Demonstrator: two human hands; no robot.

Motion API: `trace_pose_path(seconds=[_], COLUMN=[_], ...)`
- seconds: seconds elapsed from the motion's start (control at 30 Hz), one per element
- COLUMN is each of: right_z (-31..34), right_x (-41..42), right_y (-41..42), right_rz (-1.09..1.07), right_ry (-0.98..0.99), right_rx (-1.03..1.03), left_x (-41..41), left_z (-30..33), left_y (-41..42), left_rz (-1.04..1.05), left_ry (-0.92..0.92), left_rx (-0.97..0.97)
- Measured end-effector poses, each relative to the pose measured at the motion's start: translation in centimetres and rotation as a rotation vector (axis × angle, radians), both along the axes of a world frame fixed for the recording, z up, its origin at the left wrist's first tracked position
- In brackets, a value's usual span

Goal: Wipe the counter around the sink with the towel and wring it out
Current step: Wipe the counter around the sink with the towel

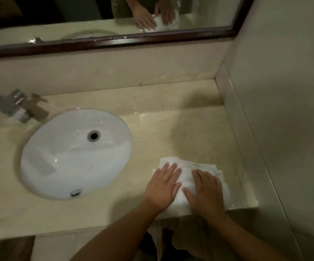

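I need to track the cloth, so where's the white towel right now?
In the head view, the white towel lies on the beige counter right of the sink, near the front edge, pressed flat under the left hand and right hand.

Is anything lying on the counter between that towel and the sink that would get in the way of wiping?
Nothing visible does. Both hands, left hand and right hand, press flat on the towel, and bare counter runs to the sink.

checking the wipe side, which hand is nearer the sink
Left. The left hand presses the towel just right of the sink; the right hand lies further right, toward the side wall.
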State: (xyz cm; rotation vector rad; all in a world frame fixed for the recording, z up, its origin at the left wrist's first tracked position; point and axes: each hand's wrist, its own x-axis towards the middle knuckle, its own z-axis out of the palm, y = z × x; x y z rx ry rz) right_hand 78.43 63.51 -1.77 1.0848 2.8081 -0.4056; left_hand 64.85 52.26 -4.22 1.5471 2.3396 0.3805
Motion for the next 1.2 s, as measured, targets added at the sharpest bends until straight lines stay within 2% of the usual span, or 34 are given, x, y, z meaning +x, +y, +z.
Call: trace_pose_path(seconds=[0.57, 0.8, 0.97, 1.2], right_z=[0.2, -0.6, -0.1, -0.4], right_x=[-9.8, -12.6, -13.8, -15.5], right_y=[-12.6, -19.0, -22.4, -25.4], right_rz=[0.433, 0.601, 0.698, 0.763], right_ry=[-0.017, 0.014, 0.02, -0.072], right_rx=[-0.02, -0.062, -0.111, -0.182], left_x=[-2.8, -2.5, -2.6, -3.7], left_z=[-0.4, -1.1, 0.1, 0.2], left_y=[-15.2, -21.3, -25.2, -28.1], left_rz=[0.551, 0.798, 0.866, 0.932], left_ry=[0.033, 0.05, 0.066, 0.042], left_rx=[0.057, -0.035, -0.16, -0.183])
